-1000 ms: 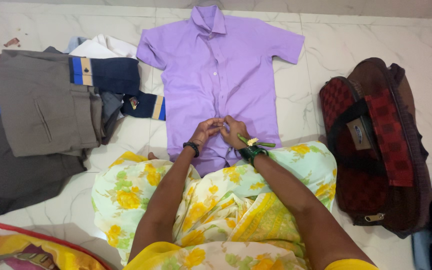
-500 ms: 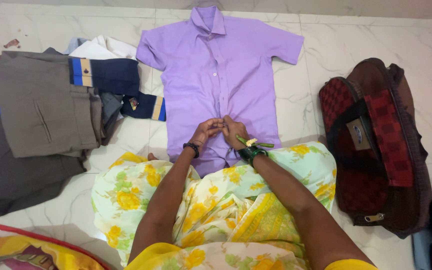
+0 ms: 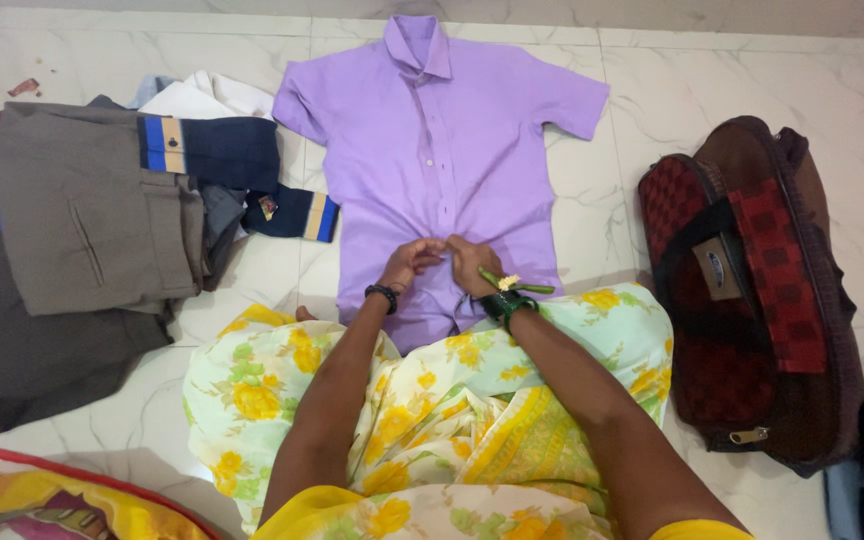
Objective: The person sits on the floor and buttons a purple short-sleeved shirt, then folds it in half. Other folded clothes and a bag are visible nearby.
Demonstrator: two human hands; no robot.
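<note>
1 purple shirt [image 3: 432,150] flat on floor, left hand [image 3: 410,263] and right hand [image 3: 472,265] both pinching its front placket, 1 red bag [image 3: 752,280] nearby

Single head-worn view, nothing being shared with a second camera. The scene is being looked at from above the seated person, steeply downward and forward across the lap onto the floor. Both forearms are being framed from the bottom edge; the left hand [image 3: 410,262] and right hand [image 3: 474,264] are being caught just below frame centre, at close arm's-length range. The purple shirt [image 3: 442,130] is being framed beyond the hands, the folded clothes pile [image 3: 82,220] off to their left, the red-and-brown bag [image 3: 752,290] off to their right.
</note>
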